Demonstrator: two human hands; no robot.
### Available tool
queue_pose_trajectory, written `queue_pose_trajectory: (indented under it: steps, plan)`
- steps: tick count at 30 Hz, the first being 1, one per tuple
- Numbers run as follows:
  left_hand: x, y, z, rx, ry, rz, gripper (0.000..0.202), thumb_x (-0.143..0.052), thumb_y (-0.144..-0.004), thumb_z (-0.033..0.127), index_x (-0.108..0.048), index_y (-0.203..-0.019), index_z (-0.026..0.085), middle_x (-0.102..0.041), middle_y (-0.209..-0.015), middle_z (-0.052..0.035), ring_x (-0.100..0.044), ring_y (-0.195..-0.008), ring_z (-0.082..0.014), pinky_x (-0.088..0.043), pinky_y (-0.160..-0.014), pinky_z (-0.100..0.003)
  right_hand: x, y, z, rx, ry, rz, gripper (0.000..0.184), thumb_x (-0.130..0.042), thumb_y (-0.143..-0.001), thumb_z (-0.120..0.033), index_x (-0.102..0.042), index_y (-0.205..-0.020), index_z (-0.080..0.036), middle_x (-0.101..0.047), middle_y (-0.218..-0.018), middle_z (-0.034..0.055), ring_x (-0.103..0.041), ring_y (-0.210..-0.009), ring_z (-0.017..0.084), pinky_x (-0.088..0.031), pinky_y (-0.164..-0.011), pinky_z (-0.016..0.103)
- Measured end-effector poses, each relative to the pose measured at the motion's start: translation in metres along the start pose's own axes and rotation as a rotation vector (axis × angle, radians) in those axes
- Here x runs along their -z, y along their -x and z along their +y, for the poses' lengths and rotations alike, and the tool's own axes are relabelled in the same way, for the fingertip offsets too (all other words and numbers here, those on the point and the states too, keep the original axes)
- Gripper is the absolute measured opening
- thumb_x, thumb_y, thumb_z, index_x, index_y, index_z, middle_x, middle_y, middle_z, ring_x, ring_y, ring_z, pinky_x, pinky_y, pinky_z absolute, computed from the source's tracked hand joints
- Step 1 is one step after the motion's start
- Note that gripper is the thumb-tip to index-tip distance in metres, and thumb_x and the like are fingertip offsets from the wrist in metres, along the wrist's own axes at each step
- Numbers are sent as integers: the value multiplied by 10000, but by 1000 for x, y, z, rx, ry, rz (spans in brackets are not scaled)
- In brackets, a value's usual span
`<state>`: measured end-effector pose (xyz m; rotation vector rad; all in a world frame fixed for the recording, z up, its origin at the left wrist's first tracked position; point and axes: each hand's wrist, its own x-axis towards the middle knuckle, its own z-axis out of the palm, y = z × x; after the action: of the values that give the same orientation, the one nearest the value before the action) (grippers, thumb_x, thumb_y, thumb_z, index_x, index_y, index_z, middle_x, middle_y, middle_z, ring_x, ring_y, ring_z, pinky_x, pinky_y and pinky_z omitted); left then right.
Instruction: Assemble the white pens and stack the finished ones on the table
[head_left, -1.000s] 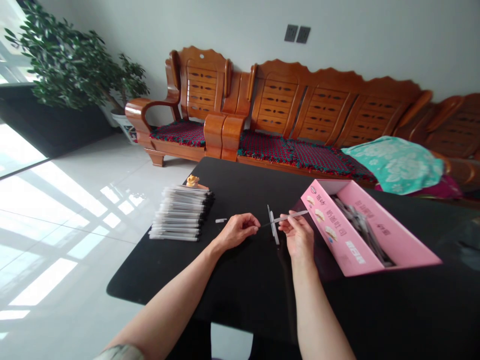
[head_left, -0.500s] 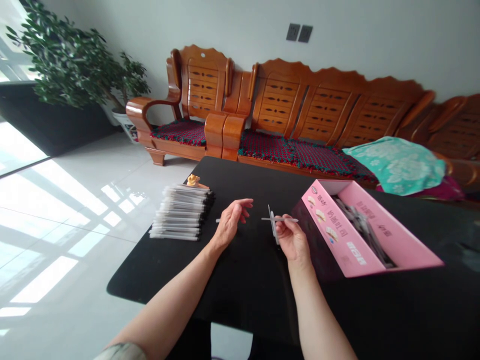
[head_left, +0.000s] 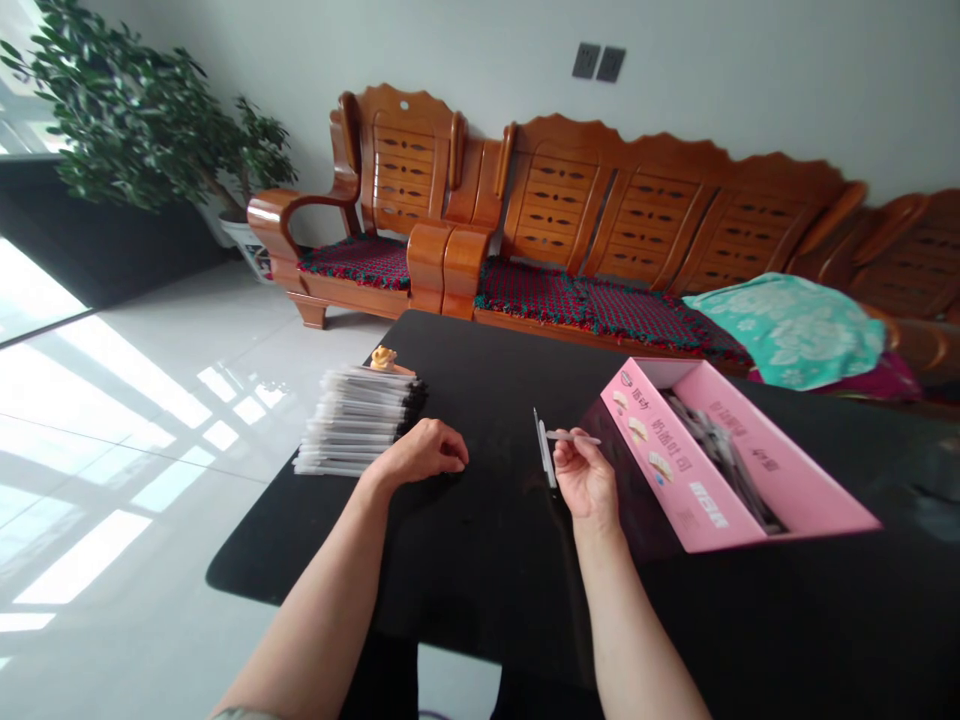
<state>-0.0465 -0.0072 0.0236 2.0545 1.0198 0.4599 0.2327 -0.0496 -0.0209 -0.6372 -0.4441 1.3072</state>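
Observation:
My right hand [head_left: 583, 478] is closed on two thin pen parts: one clear tube [head_left: 543, 446] stands nearly upright, the other [head_left: 574, 437] points right toward the pink box [head_left: 694, 495]. My left hand [head_left: 421, 452] rests on the black table [head_left: 480, 560] with its fingers curled down, right beside the stack of clear pens [head_left: 358, 422]. The small white cap that lay there is hidden under the fingers, so I cannot make out whether they hold it.
The pink box holds several dark pen parts. A small orange figure [head_left: 383, 359] sits behind the pen stack. Wooden sofas [head_left: 585, 210] with red cushions line the wall, a teal cloth [head_left: 795, 325] lies at right, a potted plant [head_left: 142, 120] stands at left.
My left hand let go near the right hand, opened, then moved left and curled down beside the pen stack over the small white cap. The right hand stayed with its two parts.

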Motion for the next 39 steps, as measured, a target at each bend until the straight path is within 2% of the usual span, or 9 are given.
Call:
queue_pose_trajectory:
  steps: [5,9,13,15,18,22,26,33,39]
  plan:
    - [8,6,-5,-52,-104,-20,154,-687,-699,165,-766,-829,184,-671,-816,-16,-588,-684,-124,-392,-623,-202,5,-2,2,11,24,-13,125,-752,-730,-135,-726,-843,-182,-779,-778,26,-734,-630,121,-613,-612,183]
    - [2,4,-5,-33,-200,-72,139,-719,-660,140,-762,-785,183,-656,-759,-13,-575,-648,-124,-373,-598,-210,3,0,1,16,22,-9,111,-731,-740,-123,-730,-837,-177,-778,-781,32,-735,-632,127,-614,-619,191]
    - [-5,1,-2,-12,-211,-16,58,-722,-659,139,-737,-701,175,-645,-697,-9,-559,-616,-122,-363,-586,-219,2,0,1,18,21,-7,107,-719,-746,-120,-730,-836,-176,-778,-779,31,-732,-626,123,-611,-612,187]
    - [-9,-2,2,-40,-97,51,20,-717,-681,169,-721,-701,169,-637,-681,-7,-557,-612,-117,-371,-580,-214,1,0,2,18,28,-13,108,-724,-744,-126,-728,-838,-179,-778,-777,30,-732,-627,120,-610,-612,183]
    - [-19,-10,7,-8,226,157,113,-702,-732,263,-687,-759,154,-600,-627,7,-525,-554,-100,-361,-512,-198,-1,0,3,10,43,-27,120,-735,-736,-134,-726,-843,-187,-779,-781,28,-735,-638,120,-612,-625,186]
    - [-36,-22,10,89,727,150,253,-729,-722,356,-605,-755,137,-540,-577,27,-471,-470,-72,-349,-431,-179,-5,2,4,3,58,-47,126,-747,-722,-139,-722,-836,-187,-780,-780,31,-739,-650,128,-617,-632,194]
    - [-43,-27,11,154,1020,149,306,-784,-674,342,-584,-754,126,-594,-646,1,-525,-501,-62,-412,-463,-165,-12,5,6,-5,111,-101,144,-760,-718,-149,-702,-846,-180,-781,-814,45,-745,-674,151,-622,-631,215]
    - [-46,-27,10,121,1175,182,326,-823,-648,300,-630,-828,108,-648,-706,-22,-631,-619,-104,-528,-642,-232,-20,11,12,-42,225,-144,185,-784,-696,-142,-665,-836,-165,-775,-846,75,-750,-707,191,-624,-627,250]
    - [-51,-28,12,121,1175,160,354,-837,-647,336,-641,-814,94,-679,-716,-53,-650,-643,-119,-528,-656,-236,-23,12,12,-34,251,-135,183,-782,-698,-146,-657,-830,-161,-772,-845,83,-749,-702,193,-621,-629,251]
